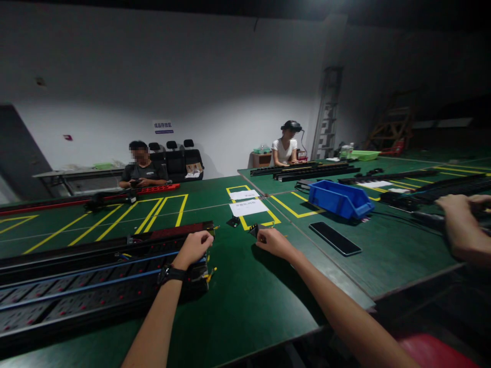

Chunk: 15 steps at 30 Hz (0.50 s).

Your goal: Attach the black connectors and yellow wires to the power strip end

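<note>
In mid-frame, the person's right hand pinches a black wedge-shaped piece, apart from the left hand, whose grip on the lower-left socket strips is unclear; protruding yellow-tipped wires could snag if brushed carelessly.

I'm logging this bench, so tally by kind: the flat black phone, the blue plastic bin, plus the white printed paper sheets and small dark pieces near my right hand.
Black phone: 1
Blue bin: 1
White sheets: 2
Small dark pieces: 2
Total: 6
</note>
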Each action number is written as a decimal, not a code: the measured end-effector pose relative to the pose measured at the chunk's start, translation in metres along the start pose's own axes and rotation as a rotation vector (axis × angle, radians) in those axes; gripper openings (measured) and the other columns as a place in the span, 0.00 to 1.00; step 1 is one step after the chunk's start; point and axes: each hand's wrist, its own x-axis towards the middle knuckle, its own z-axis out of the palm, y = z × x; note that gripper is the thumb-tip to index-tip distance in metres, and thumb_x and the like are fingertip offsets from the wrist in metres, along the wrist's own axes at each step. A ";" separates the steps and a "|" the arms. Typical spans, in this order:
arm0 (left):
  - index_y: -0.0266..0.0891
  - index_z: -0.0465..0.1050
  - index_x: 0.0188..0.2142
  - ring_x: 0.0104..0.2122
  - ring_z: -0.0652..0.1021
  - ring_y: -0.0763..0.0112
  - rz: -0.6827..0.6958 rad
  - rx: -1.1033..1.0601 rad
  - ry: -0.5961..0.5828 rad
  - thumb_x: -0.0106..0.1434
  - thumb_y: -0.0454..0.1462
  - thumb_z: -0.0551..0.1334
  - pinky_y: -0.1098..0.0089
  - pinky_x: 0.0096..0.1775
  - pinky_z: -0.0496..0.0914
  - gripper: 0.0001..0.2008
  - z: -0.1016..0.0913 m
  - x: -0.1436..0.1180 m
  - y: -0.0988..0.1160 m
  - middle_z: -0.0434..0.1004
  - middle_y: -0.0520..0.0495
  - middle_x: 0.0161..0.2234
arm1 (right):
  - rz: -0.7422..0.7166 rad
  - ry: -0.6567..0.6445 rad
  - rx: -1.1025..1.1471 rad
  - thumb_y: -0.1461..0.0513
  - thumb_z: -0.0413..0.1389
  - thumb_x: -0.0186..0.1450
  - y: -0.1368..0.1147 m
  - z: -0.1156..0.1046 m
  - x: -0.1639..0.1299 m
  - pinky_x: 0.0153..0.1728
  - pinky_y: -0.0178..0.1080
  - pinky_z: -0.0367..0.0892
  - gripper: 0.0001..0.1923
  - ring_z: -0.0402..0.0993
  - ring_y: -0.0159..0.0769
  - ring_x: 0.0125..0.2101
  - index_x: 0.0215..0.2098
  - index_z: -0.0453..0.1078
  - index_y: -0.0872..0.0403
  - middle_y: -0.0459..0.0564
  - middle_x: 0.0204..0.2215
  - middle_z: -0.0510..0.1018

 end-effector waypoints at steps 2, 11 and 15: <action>0.39 0.79 0.30 0.32 0.80 0.64 0.000 -0.003 -0.002 0.67 0.46 0.54 0.69 0.37 0.67 0.19 -0.001 0.000 0.001 0.83 0.46 0.31 | -0.003 -0.002 0.007 0.64 0.60 0.61 0.000 0.000 0.000 0.31 0.32 0.57 0.02 0.72 0.32 0.30 0.30 0.72 0.54 0.46 0.29 0.78; 0.40 0.79 0.30 0.31 0.79 0.64 0.005 -0.019 0.007 0.66 0.47 0.55 0.69 0.37 0.68 0.19 0.001 0.000 -0.001 0.84 0.46 0.30 | 0.000 -0.011 0.003 0.65 0.60 0.61 0.000 0.000 0.000 0.31 0.32 0.58 0.01 0.72 0.32 0.30 0.30 0.73 0.54 0.46 0.29 0.78; 0.40 0.79 0.30 0.30 0.79 0.65 0.003 -0.011 0.005 0.66 0.47 0.55 0.69 0.37 0.67 0.19 0.001 0.000 -0.001 0.83 0.47 0.30 | -0.011 -0.001 0.008 0.65 0.60 0.61 0.002 0.002 0.001 0.31 0.32 0.58 0.01 0.72 0.32 0.30 0.30 0.73 0.54 0.46 0.29 0.78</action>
